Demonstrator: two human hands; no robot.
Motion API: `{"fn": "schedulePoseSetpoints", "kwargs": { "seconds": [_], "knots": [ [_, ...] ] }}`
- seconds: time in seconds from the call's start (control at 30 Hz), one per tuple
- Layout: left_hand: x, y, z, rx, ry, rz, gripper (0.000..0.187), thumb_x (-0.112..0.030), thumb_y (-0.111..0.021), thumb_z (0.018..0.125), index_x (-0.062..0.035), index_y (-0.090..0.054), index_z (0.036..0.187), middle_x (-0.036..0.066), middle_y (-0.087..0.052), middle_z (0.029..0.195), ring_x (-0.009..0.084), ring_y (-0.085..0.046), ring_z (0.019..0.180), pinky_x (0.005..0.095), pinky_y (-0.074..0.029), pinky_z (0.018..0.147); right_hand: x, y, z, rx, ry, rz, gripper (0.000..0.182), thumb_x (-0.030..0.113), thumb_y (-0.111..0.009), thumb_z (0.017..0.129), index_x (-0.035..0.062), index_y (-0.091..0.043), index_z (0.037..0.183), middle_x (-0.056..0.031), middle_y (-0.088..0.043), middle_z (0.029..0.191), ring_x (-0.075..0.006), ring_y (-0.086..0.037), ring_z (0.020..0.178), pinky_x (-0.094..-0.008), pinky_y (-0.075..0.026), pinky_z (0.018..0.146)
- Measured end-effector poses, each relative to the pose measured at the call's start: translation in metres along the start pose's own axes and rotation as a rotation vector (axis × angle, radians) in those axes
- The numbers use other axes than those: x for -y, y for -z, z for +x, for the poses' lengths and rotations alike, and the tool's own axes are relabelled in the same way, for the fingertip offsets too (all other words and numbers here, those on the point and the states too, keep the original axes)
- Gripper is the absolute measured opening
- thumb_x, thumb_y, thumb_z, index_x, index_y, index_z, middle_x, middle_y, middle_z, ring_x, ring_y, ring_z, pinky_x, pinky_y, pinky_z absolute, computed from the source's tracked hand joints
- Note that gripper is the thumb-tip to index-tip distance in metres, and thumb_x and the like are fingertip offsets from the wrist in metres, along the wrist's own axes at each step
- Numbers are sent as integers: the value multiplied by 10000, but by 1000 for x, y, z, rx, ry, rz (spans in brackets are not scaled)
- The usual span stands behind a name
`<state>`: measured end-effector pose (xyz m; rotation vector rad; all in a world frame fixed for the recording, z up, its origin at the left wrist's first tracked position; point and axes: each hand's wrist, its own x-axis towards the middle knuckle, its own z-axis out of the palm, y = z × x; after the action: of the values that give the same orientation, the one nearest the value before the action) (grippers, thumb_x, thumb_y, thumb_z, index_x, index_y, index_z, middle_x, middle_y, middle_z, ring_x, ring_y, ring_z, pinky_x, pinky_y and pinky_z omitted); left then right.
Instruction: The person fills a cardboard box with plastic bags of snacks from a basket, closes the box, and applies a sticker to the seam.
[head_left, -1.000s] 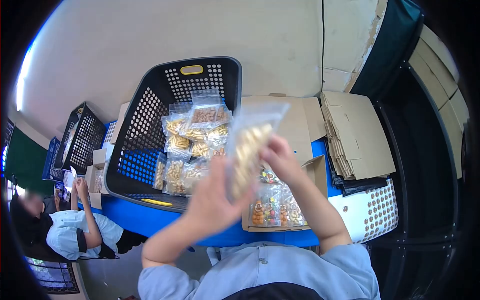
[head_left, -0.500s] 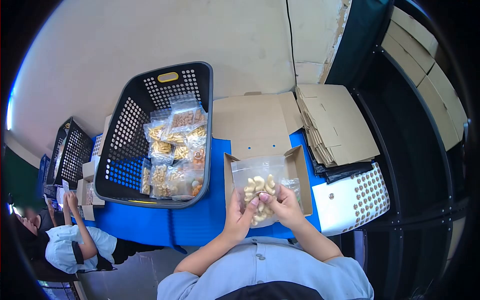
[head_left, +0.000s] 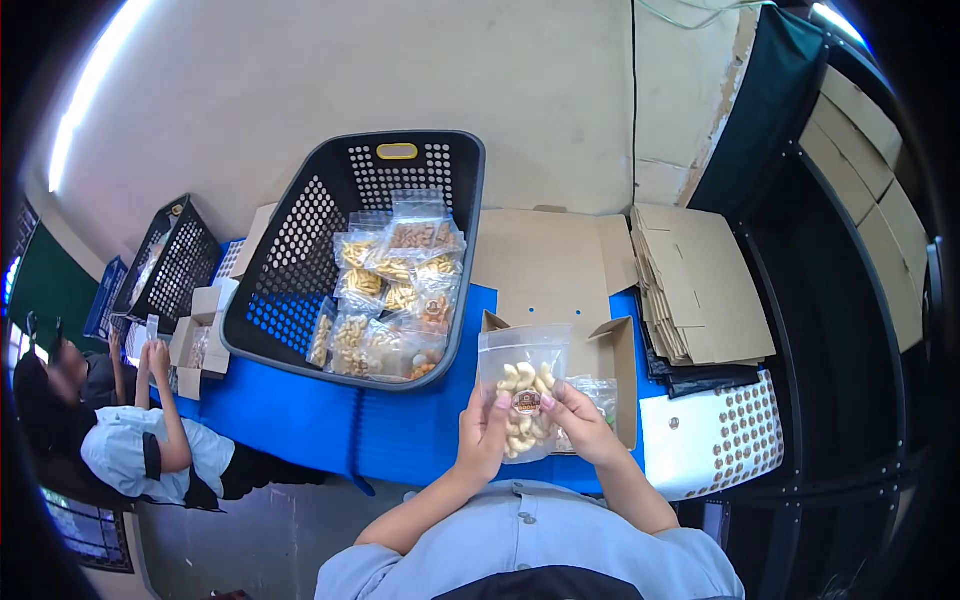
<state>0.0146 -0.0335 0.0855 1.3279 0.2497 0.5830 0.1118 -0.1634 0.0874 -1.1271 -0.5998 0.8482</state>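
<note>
Cashew bag held upright over the open box

Both hands pinch the clear bag of cashews (head_left: 524, 385): left hand (head_left: 484, 435) and right hand (head_left: 582, 425) each in a closed grip at its sides. A second ago it was raised and tilted; now it is lowered over the cardboard box (head_left: 618, 370), long axis vertical, round sticker facing the camera, beside the black basket (head_left: 300, 270) on the blue surface (head_left: 300, 420).

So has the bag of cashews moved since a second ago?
Yes. The bag of cashews came down from in front of the black basket to just over the open cardboard box, held by both hands.
</note>
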Motion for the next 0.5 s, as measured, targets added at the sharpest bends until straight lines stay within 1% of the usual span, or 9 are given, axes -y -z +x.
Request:
{"fn": "schedulePoseSetpoints", "kwargs": {
  "seconds": [0.1,0.17,0.2,0.27,0.3,0.37,0.43,0.47,0.5],
  "knots": [
    [-9,6,-1,24,65,35,365,-214,-544,963,35,-487,1224,97,-669,976,111,-625,885,251,-499,759,5,-7,0,-22,0,7,269,208,-504,986,7,-543,1161,-27,-618,1038,-69,-563,938,-231,-456,814],
    [-9,5,-7,83,-87,271,387,-234,-612,923,25,-511,1192,127,-687,932,152,-671,849,275,-524,710,6,-7,-4,-31,27,-188,283,204,-500,987,8,-532,1189,-33,-613,1068,-72,-561,953,-235,-461,810],
    [-13,3,-7,77,-91,271,387,-234,-612,923,25,-511,1192,127,-687,932,152,-671,849,275,-524,710,6,-8,-4,-24,28,-190,283,204,-500,987,8,-532,1189,-33,-613,1068,-72,-561,953,-235,-461,810],
    [-21,0,-4,151,-14,428,387,-160,-680,865,20,-517,1166,117,-680,1005,146,-661,905,272,-532,758,3,-9,-3,-122,25,77,286,182,-556,959,1,-539,1180,-49,-619,1080,-81,-573,960,-248,-477,813],
    [-23,-1,-3,161,-6,448,421,-108,-714,819,15,-522,1173,125,-684,1017,156,-668,911,287,-539,766,-1,-8,-4,-118,24,77,286,182,-556,959,1,-539,1180,-49,-619,1080,-81,-573,960,-248,-477,813],
    [-18,0,-5,156,-23,442,430,-119,-721,814,12,-523,1173,120,-686,1007,156,-672,897,289,-540,765,-6,-2,-7,-188,-22,260,285,154,-586,940,-14,-550,1167,-62,-629,1082,-94,-592,961,-266,-491,828],
    [-9,0,-5,155,-40,436,439,-129,-727,809,9,-525,1173,115,-689,996,156,-676,883,292,-540,763,6,-8,-8,-177,30,122,293,148,-602,928,-18,-549,1164,-65,-633,1078,-99,-599,958,-266,-495,831],
    [-3,0,-5,161,-84,455,463,-212,-749,783,6,-534,1131,141,-685,941,230,-684,831,322,-543,705,10,-11,-9,-168,79,-14,302,142,-619,917,-21,-548,1161,-68,-637,1073,-104,-606,954,-265,-499,833],
    [-2,-1,-5,167,-126,475,500,-294,-771,757,2,-542,1088,166,-680,886,304,-693,778,352,-545,646,9,-9,-9,-171,81,-14,302,142,-619,917,-21,-548,1161,-68,-637,1073,-104,-606,954,-265,-499,833]
  ]
}}
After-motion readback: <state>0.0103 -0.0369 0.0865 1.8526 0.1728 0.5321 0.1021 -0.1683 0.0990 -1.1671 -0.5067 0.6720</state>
